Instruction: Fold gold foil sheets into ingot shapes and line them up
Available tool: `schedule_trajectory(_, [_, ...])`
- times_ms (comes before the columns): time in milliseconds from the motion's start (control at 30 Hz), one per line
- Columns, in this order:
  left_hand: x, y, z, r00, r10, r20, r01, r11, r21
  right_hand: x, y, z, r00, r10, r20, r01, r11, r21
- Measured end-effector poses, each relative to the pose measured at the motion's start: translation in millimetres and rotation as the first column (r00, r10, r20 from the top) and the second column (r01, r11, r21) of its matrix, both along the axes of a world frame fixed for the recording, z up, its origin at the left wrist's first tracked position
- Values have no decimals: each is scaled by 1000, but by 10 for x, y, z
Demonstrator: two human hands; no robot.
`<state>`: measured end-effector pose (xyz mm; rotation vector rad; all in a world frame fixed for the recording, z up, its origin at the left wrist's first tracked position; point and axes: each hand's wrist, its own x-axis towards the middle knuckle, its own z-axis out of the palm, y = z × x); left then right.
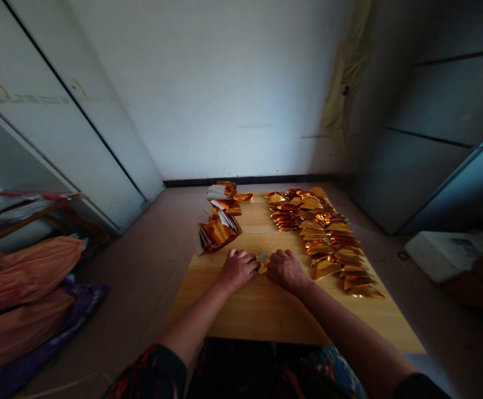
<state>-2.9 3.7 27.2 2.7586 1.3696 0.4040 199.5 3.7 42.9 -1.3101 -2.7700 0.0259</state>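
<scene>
Between my two hands is a small piece of gold foil paper (263,259), its greyish back partly showing. My left hand (240,269) has its fingers closed on the paper's left side. On the opposite side, my right hand (288,270) grips the right edge with curled fingers. Much of the paper is covered by the fingers. Right of my hands lie overlapping rows of folded gold foil pieces (324,233). Beyond my left hand sits a fanned stack of gold foil sheets (218,233) with white edges, and smaller bundles lie behind it.
Everything rests on a low wooden table (241,316). A white wall (233,100) stands behind it, with a pale cabinet (100,122) on the left. Orange plastic bags (20,277) lie at the left, and a white box (430,256) stands on the floor at the right.
</scene>
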Motion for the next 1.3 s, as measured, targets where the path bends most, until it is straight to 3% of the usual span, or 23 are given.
schedule_trajectory(267, [91, -38, -88, 1000, 6, 12, -6, 997, 72, 67, 16, -26, 1000, 6, -28, -5, 1000, 23])
schedule_trajectory(567, [141, -7, -155, 999, 45, -5, -44, 994, 102, 9, -55, -195, 987, -155, -50, 158, 986, 57])
schedule_trajectory(900, [101, 86, -265, 938, 169, 301, -156, 985, -68, 11, -30, -212, 945, -281, -167, 272, 959, -74])
schedule_trajectory(1067, [109, 92, -258, 929, 197, 312, -176, 980, -93, -30, -72, -166, 898, -386, -211, 366, 922, -129])
schedule_trajectory(1300, [131, 130, -263, 918, 213, 335, -191, 977, -98, -113, -73, -72, 876, -479, -64, 464, 870, -166])
